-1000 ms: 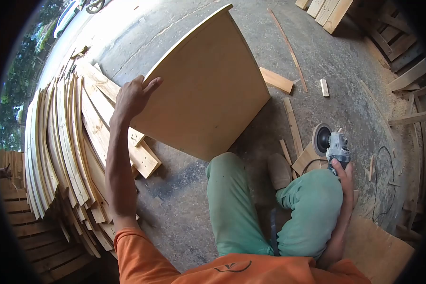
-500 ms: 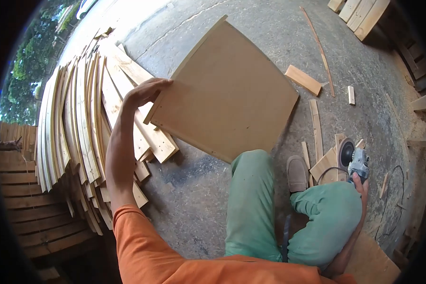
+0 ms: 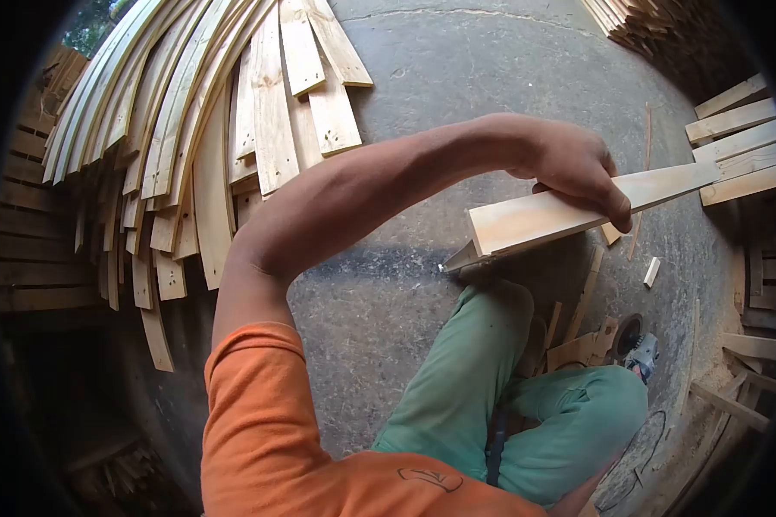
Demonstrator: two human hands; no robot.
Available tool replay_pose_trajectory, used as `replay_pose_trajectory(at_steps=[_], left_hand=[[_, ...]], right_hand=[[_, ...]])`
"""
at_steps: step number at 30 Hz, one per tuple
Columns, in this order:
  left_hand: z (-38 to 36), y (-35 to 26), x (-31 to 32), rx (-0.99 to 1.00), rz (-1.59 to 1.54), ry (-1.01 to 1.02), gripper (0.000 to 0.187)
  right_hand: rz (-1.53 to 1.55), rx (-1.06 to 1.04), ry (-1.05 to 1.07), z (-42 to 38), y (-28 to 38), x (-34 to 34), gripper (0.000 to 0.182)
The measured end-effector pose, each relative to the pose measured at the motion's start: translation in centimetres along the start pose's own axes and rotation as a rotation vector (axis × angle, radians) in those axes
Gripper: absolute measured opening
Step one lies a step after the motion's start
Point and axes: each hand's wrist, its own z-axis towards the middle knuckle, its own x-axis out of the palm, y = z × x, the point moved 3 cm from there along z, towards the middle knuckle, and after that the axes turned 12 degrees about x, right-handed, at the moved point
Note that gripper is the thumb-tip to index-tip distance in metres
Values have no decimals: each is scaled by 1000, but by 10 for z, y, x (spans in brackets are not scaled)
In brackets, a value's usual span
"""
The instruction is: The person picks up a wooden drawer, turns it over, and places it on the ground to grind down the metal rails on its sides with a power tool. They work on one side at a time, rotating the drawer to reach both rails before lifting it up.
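My left hand (image 3: pixel 582 172) reaches across the front with its fingers wrapped over a wooden panel (image 3: pixel 535 220). The panel is tilted so that a long, pale edge faces up, and one end is just above my left knee. Low on the right, beyond my other knee, my right hand (image 3: pixel 639 371) is closed on an angle grinder (image 3: pixel 644 351). The knee hides most of this hand. The grinder's round disc (image 3: pixel 628 334) points toward some small wood pieces (image 3: pixel 578 349) on the floor.
A large stack of long planks (image 3: pixel 177 112) fans out at the left. Pallet-like slats (image 3: pixel 741 142) stand at the right, with more stacked wood (image 3: pixel 655 21) behind. A small block (image 3: pixel 652 272) and a thin strip (image 3: pixel 647 138) lie on the concrete floor (image 3: pixel 457 69). A cable (image 3: pixel 642 470) curls at lower right.
My left hand has moved right with the panel, which has turned from showing its broad face to nearly edge-on. The view has shifted. The grinder remains low at the right.
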Motion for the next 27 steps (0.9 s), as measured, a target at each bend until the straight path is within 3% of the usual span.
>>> replay_pose_trajectory(at_steps=[6,21,25,27], left_hand=[[1,-3,2,5,31,99,68],[-5,-3,-2,-1,27,29,70],[-27,1,-33,36,567,12,57],[-33,9,-44,-121,613,-72,52]], right_hand=[[-21,-5,18,17,1,-4,71],[42,25,146,7,2,19,67],[114,103,65,-3,-15,6,66],[173,146,2,0,-27,-10,66]])
